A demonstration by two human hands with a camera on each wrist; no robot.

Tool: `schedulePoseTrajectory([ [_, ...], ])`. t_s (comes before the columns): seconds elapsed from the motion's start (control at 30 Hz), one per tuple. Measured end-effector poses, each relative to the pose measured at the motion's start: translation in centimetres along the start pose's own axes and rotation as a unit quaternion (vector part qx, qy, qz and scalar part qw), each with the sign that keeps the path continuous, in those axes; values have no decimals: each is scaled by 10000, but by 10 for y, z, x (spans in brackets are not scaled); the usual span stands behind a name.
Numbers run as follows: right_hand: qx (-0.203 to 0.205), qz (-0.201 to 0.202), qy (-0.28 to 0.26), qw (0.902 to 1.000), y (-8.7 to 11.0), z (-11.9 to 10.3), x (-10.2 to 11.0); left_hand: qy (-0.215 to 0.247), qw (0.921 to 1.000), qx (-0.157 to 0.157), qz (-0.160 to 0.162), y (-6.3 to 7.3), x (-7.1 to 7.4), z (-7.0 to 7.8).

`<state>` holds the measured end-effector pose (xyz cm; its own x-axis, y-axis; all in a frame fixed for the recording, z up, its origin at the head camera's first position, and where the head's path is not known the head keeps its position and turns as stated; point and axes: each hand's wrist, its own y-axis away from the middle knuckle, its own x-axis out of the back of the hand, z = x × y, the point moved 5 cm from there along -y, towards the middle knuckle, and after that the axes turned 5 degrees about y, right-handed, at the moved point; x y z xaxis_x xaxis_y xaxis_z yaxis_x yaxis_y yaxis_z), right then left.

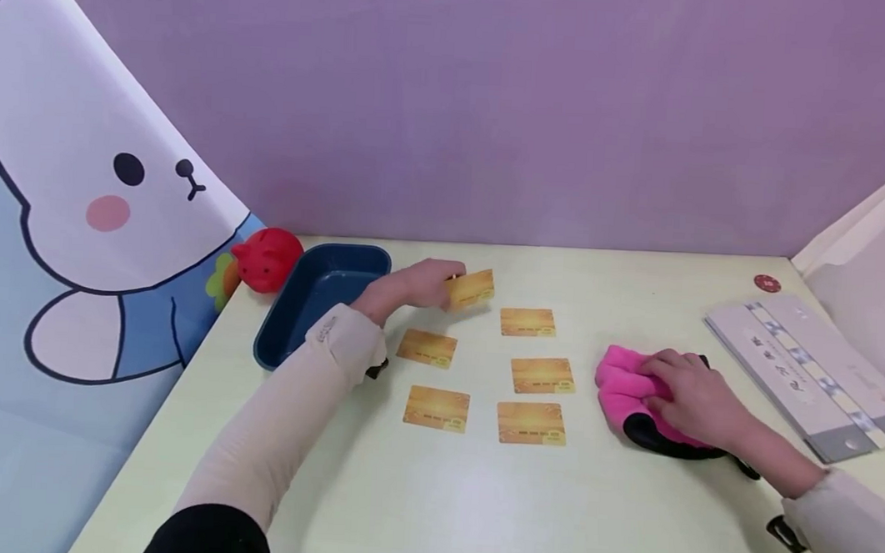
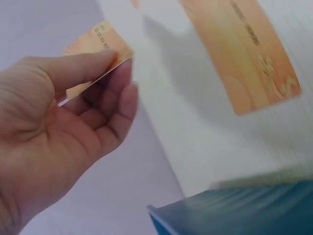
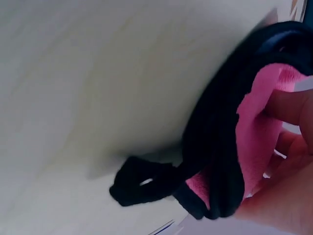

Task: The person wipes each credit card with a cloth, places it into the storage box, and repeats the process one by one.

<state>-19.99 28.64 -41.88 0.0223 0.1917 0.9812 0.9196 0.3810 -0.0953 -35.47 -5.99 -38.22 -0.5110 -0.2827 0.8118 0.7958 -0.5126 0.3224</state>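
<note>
Between thumb and fingers, my left hand point(image 1: 421, 284) pinches a gold bank card point(image 1: 472, 290), tilted above the table beside the tray. The left wrist view shows the thumb across the face of that card point(image 2: 95, 41). Several matching cards lie flat in two columns, including a near left card point(image 1: 436, 409) and a near right card point(image 1: 532, 423). On the right, my right hand point(image 1: 695, 398) grips a pink plush cloth item point(image 1: 620, 386) resting on the table. Its black trim point(image 3: 220, 107) and black loop point(image 3: 128, 183) show in the right wrist view.
A dark blue tray point(image 1: 278, 326) stands left of the cards, with a red piggy bank point(image 1: 266, 261) beside it. At the right lies a grey-and-white folder-like item point(image 1: 806, 362), with a red chip point(image 1: 768, 283) behind it. A purple wall point(image 1: 496, 112) borders the table's back.
</note>
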Motion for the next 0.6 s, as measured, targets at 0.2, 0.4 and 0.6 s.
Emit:
schedulePoseTrajectory([
  [0.2, -57, 79, -85, 9999, 3, -1, 13, 1334, 9782, -646, 1456, 22, 15, 13],
  [0.4, -328, 1199, -873, 9884, -4, -4, 73, 3161, 8952, -1608, 2698, 39, 24, 26],
  [0.6, 348, 3600, -959, 9273, -25, -52, 133, 3921, 8315, -2455, 3075, 48, 21, 56],
])
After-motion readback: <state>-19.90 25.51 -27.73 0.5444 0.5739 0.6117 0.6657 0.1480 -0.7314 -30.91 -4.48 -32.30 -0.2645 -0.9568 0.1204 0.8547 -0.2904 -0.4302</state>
